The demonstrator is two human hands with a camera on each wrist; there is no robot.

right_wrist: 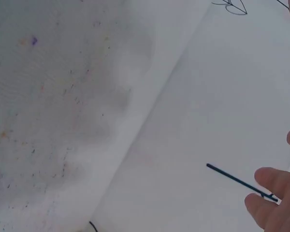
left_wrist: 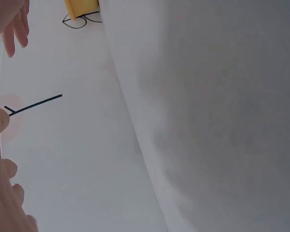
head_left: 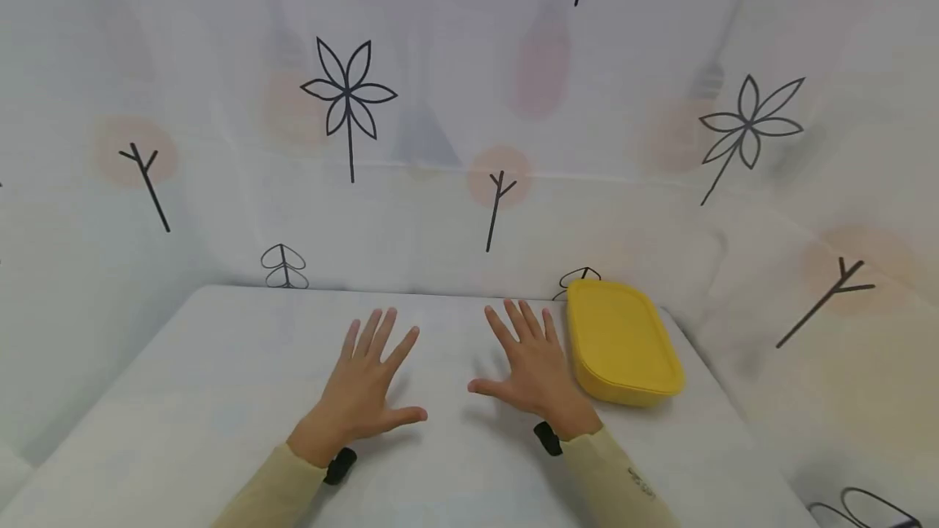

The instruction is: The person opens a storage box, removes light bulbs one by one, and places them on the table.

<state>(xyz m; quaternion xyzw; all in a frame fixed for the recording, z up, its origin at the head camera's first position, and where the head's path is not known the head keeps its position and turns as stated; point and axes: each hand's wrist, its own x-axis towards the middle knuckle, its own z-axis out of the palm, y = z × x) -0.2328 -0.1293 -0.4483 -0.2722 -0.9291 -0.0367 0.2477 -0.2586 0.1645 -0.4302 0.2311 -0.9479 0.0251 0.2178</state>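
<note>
Holding left hand [head_left: 359, 394] and right hand [head_left: 538, 373] left of yellow box [head_left: 623, 336] aimed lengthwise forward, slightly leftward. With fingers spread apart.

Screened-off tabletop corner: pale sheeting [head_left: 433, 218] printed with black line-drawn flowers [head_left: 348, 91] and twigs [head_left: 495, 210] is rising behind white table [head_left: 220, 398] and flanking both sides. In right wrist view, coloured specks [right_wrist: 34, 41] are dotting table. Sheeting is hiding wider room, leaving home, studio or lab uncertain.

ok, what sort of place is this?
Probably a staged tabletop recording setup: white table, plant-patterned backdrop around its back and sides, yellow container beside the right hand.
</note>
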